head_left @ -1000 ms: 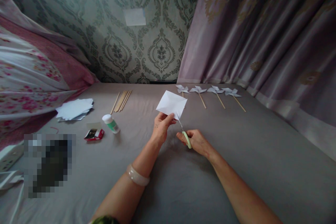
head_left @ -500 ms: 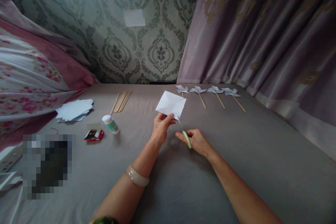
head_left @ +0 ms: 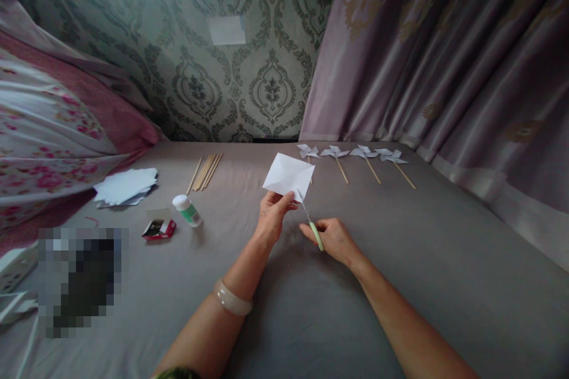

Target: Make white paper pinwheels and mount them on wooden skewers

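Observation:
A square sheet of white paper [head_left: 288, 174] with diagonal creases is pinched at its lower edge by my left hand [head_left: 274, 213], thumb on top. My right hand [head_left: 333, 238] is closed round the pale green handles of a pair of scissors [head_left: 316, 235]. The scissor blades reach up to the paper's lower right corner, along a crease. Part of the handles is hidden behind my fingers. Both hands are above the grey cloth [head_left: 284, 308].
Several paper pinwheels on sticks [head_left: 365, 154] lie at the back right. To the left are loose wooden sticks [head_left: 207, 172], a glue bottle [head_left: 187, 211], a small red box [head_left: 159, 229] and a stack of white paper [head_left: 125, 186]. A power strip [head_left: 18, 266] sits at the left edge.
Almost nothing differs. The paper has shifted very slightly left, and the scissors' handles look a little closer together at the same corner.

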{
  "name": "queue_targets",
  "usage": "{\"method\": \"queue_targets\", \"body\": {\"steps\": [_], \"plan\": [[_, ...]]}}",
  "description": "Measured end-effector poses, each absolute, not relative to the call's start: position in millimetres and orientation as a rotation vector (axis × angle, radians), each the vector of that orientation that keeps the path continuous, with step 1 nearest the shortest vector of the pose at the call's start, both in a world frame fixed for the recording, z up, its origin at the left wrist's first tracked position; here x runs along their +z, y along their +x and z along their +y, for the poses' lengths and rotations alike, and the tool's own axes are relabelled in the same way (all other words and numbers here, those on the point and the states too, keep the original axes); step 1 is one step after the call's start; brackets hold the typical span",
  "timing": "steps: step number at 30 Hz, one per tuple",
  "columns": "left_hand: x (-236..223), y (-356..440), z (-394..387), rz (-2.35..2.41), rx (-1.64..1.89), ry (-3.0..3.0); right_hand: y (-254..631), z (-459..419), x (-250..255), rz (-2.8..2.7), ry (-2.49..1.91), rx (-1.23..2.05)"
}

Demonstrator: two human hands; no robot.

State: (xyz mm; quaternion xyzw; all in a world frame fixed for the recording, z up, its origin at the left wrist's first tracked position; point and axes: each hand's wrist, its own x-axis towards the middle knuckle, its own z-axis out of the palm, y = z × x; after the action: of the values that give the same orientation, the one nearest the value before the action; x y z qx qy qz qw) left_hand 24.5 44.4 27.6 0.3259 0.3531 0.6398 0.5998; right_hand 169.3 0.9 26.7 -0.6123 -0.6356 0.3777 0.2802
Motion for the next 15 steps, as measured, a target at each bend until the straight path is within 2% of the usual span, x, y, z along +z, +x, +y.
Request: {"method": "queue_targets", "body": {"steps": [15], "plan": [[25.8,29.4,41.8,0.772,1.436,0.799,169.7,0.8,27.0,-1.640,-1.591,1.021]]}}
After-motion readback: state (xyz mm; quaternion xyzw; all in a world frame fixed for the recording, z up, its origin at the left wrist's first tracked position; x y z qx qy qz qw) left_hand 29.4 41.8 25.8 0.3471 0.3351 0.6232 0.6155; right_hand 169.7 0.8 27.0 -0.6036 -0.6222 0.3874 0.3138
